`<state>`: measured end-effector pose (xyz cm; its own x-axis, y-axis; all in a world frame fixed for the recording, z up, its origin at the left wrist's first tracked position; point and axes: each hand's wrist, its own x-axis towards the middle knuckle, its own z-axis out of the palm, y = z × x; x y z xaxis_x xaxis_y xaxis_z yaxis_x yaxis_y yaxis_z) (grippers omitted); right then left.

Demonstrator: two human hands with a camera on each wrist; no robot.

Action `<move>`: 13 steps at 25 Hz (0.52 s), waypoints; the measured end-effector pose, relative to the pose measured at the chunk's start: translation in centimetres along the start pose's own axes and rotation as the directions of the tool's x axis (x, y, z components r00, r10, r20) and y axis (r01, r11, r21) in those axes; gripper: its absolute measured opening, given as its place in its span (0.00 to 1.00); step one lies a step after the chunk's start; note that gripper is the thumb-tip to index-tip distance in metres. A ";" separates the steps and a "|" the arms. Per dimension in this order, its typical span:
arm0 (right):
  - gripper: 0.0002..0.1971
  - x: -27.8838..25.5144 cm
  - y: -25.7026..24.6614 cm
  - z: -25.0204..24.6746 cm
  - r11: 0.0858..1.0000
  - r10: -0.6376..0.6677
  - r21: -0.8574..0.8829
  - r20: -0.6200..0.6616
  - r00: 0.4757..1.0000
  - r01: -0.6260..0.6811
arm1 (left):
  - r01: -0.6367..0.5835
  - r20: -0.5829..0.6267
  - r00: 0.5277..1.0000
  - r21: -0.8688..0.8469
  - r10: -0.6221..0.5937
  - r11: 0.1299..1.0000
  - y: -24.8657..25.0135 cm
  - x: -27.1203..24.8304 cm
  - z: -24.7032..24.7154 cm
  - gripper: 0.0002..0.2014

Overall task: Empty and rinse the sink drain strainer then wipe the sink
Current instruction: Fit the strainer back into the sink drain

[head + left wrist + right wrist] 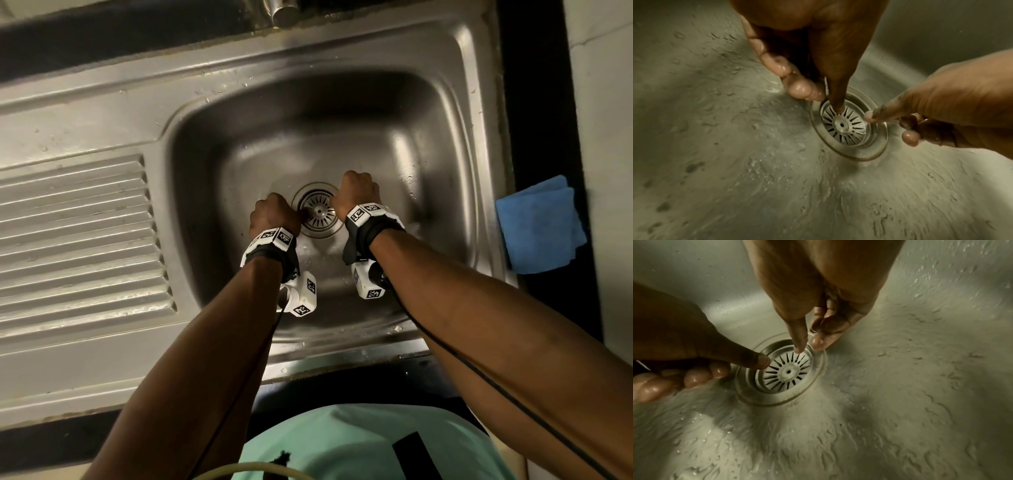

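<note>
Strainer (843, 125): round slotted metal | sink (394, 137): wet dull steel

Head looks straight down; wrists close in — all share strainer (317, 211).

No readable txt, brand, label or no. anywhere in the 3 views. Only markings: b/w square code patterns on the white wrist-cam units (362, 213), which carry no letters or digits. Sink (102, 113), strainer (844, 125) and blue cloth (539, 224) show no print.
</note>
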<state>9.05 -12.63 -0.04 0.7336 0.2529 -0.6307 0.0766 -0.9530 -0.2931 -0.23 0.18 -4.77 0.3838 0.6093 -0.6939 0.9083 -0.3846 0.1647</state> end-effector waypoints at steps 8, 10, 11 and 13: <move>0.15 -2.8 -1.3 -3.2 0.997 -0.036 0.070 -0.059 0.998 0.040 | -0.147 -0.012 0.989 0.043 0.148 0.988 1.4 -3.3 -3.4 0.20; 0.16 -3.9 -1.3 -4.2 0.996 -0.044 0.069 -0.084 0.996 0.050 | -0.232 -0.001 0.973 0.066 0.232 0.971 1.8 -4.9 -4.3 0.16; 0.16 -4.7 -1.2 -4.7 0.996 -0.053 0.068 -0.096 0.994 0.059 | -0.266 -0.004 0.964 0.063 0.266 0.962 1.9 -5.7 -4.7 0.15; 0.15 -6.2 -1.1 -5.5 0.994 -0.083 0.062 -0.119 0.989 0.091 | -0.316 -0.037 0.948 0.034 0.318 0.948 1.9 -7.7 -5.7 0.12</move>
<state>8.12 -14.10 8.14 0.8001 0.3094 -0.5139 0.1008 -0.9139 -0.3933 -0.57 -1.32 4.88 0.6583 0.4805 -0.5794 0.7339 -0.5811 0.3518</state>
